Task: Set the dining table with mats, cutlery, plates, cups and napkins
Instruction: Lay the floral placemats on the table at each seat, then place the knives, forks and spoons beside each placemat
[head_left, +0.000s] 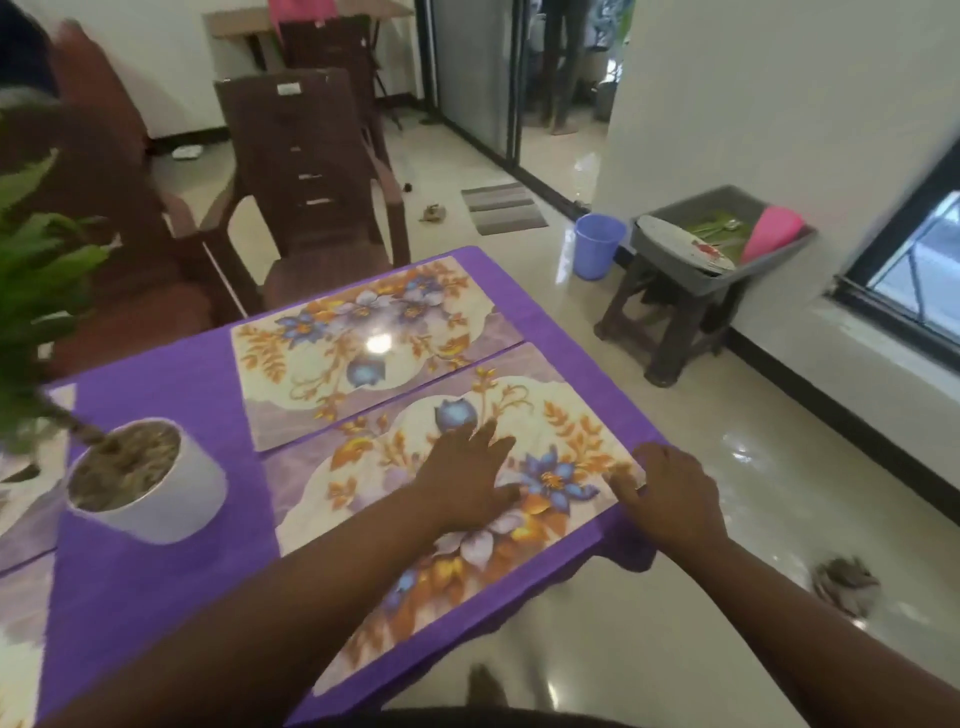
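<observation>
Looking down from the head camera, one view only:

Surroundings: a potted plant (140, 480) in a white pot stands on the purple tablecloth (171, 561) at 9 o'clock of the hands; brown plastic chairs (317, 171) stand at 11 o'clock beyond the table.
Floor side: a blue bucket (598, 245) and a grey basin (727, 241) on a brown stool (675, 322) sit at 1 o'clock; the basin holds a plate, some spoons and a pink thing.
In the way: both forearms cross the near mat's lower half and hide part of its print.
Near mat (566, 431): floral, cream with orange leaves and blue flowers, glossy, lying flat at the table's right edge, at the centre of the view.
Far mat (363, 343): same print, lying just beside the near mat at 12 o'clock of it, long edges almost touching, a light glare on it.
Left hand (465, 478): palm down on the near mat's middle, fingers straight and slightly spread.
Right hand (670, 493): at the mat's right corner, 3 o'clock of the left hand, fingers bent over the mat's edge; whether they pinch it I cannot tell.
</observation>
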